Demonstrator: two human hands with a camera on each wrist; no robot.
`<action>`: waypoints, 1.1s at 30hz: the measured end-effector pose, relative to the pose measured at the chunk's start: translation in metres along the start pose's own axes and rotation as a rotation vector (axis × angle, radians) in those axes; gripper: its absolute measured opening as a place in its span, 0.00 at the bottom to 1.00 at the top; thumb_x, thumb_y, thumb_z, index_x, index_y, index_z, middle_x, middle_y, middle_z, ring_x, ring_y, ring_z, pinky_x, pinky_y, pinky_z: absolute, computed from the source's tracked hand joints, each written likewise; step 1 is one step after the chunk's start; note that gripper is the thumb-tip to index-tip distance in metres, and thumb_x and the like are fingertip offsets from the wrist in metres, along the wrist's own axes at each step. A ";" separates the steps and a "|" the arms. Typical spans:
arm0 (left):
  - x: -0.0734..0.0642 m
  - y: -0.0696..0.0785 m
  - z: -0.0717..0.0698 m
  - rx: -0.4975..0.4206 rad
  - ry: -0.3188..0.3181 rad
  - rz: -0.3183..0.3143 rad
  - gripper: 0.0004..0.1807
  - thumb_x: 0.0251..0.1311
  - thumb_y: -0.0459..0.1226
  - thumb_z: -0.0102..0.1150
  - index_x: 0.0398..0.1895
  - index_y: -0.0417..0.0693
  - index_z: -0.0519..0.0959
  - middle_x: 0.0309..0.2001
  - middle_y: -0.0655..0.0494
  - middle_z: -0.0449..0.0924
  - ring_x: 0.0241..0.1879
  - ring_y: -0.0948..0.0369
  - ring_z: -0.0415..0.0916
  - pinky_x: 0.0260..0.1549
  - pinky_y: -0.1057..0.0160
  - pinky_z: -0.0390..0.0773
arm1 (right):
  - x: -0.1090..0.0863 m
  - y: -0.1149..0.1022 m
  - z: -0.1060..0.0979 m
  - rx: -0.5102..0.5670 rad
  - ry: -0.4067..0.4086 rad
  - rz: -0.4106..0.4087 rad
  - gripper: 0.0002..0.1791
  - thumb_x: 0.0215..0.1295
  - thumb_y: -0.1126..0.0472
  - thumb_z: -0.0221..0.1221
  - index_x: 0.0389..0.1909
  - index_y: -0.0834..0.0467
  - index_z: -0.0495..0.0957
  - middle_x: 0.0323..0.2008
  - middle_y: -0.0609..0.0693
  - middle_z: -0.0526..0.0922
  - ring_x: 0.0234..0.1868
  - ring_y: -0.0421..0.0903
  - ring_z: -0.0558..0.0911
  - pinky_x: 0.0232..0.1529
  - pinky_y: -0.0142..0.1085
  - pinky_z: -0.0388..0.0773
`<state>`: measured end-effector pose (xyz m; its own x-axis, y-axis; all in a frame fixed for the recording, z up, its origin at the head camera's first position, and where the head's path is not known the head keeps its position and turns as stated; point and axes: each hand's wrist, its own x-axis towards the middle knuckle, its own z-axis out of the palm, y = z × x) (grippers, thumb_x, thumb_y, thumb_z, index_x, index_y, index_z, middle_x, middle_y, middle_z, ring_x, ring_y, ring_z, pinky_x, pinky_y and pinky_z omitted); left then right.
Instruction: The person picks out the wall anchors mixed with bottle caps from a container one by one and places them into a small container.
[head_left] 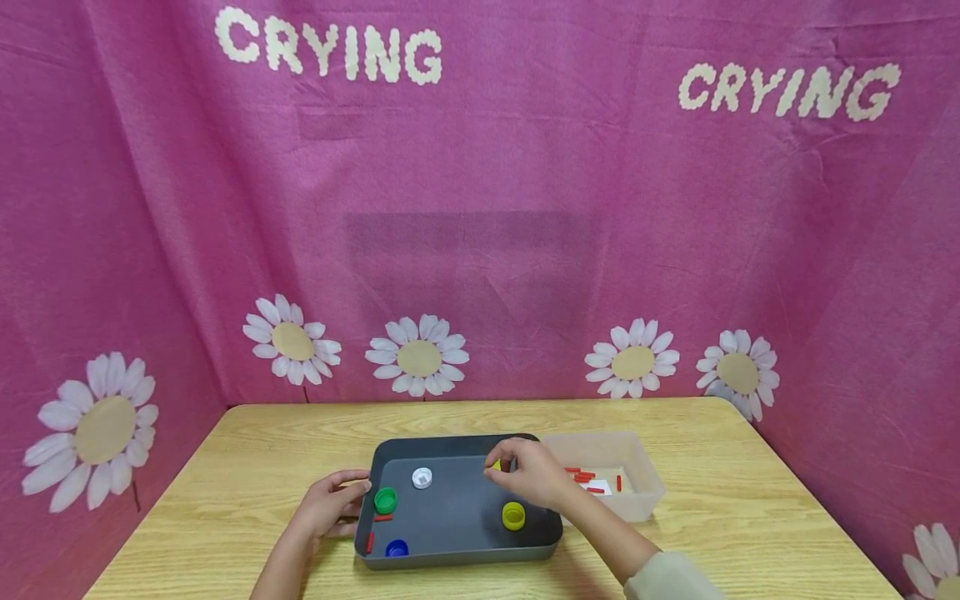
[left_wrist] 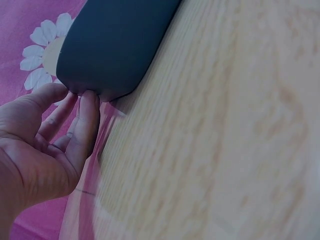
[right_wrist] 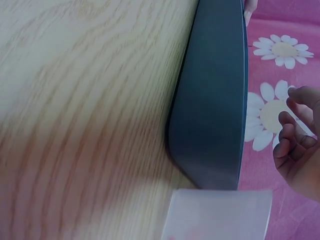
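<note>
My left hand (head_left: 326,504) holds the left end of the dark grey tray (head_left: 450,552); in the left wrist view its fingertips (left_wrist: 89,97) meet the end wall at the rim. My right hand (head_left: 534,473) is over the tray's right part, fingers curled, thumb and forefinger close together. Yellow (head_left: 497,464) shows between them; I cannot tell whether they pinch it or it lies behind. In the tray are a green cap (head_left: 386,500), a white cap (head_left: 422,477), a blue cap (head_left: 397,548), a yellow cap (head_left: 513,516) and red sticks (head_left: 370,542) by the left wall.
Against the tray's right end stands a translucent plastic box (head_left: 641,492), holding several red sticks (head_left: 618,483) and a white piece (head_left: 600,486). Both stand on a wood-grain table (head_left: 742,517). A pink curtain (head_left: 480,275) with daisies hangs behind it and along the sides.
</note>
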<state>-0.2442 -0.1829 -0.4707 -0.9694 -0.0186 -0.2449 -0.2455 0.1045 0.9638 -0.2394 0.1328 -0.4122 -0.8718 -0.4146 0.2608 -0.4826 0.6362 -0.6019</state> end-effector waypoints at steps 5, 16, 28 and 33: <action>0.000 0.000 0.000 0.004 0.022 -0.011 0.21 0.59 0.39 0.58 0.55 0.40 0.74 0.30 0.54 0.79 0.24 0.61 0.79 0.24 0.59 0.81 | 0.003 -0.006 0.007 0.030 -0.017 -0.005 0.03 0.58 0.58 0.63 0.32 0.52 0.81 0.24 0.42 0.74 0.21 0.36 0.68 0.22 0.28 0.67; 0.003 -0.002 0.000 0.009 0.027 -0.009 0.22 0.60 0.39 0.58 0.56 0.40 0.73 0.31 0.53 0.80 0.26 0.60 0.80 0.24 0.58 0.82 | 0.012 -0.016 0.025 0.110 -0.058 -0.004 0.03 0.58 0.58 0.63 0.32 0.53 0.82 0.27 0.43 0.75 0.22 0.39 0.69 0.22 0.27 0.67; 0.003 -0.002 0.000 -0.010 0.021 -0.015 0.21 0.60 0.38 0.58 0.56 0.40 0.73 0.32 0.53 0.81 0.27 0.60 0.81 0.26 0.57 0.82 | 0.020 -0.025 0.053 0.131 -0.095 -0.009 0.03 0.58 0.59 0.63 0.31 0.55 0.81 0.23 0.41 0.73 0.20 0.33 0.66 0.20 0.25 0.65; 0.002 -0.001 0.000 -0.006 0.019 -0.012 0.22 0.60 0.39 0.59 0.56 0.40 0.74 0.33 0.52 0.81 0.26 0.59 0.80 0.26 0.57 0.82 | 0.023 -0.031 0.063 0.112 -0.106 -0.025 0.03 0.57 0.59 0.64 0.30 0.55 0.81 0.23 0.41 0.74 0.23 0.32 0.67 0.23 0.24 0.65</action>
<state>-0.2463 -0.1827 -0.4725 -0.9663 -0.0387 -0.2543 -0.2570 0.0980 0.9614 -0.2391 0.0620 -0.4351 -0.8430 -0.4996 0.1993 -0.4866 0.5506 -0.6782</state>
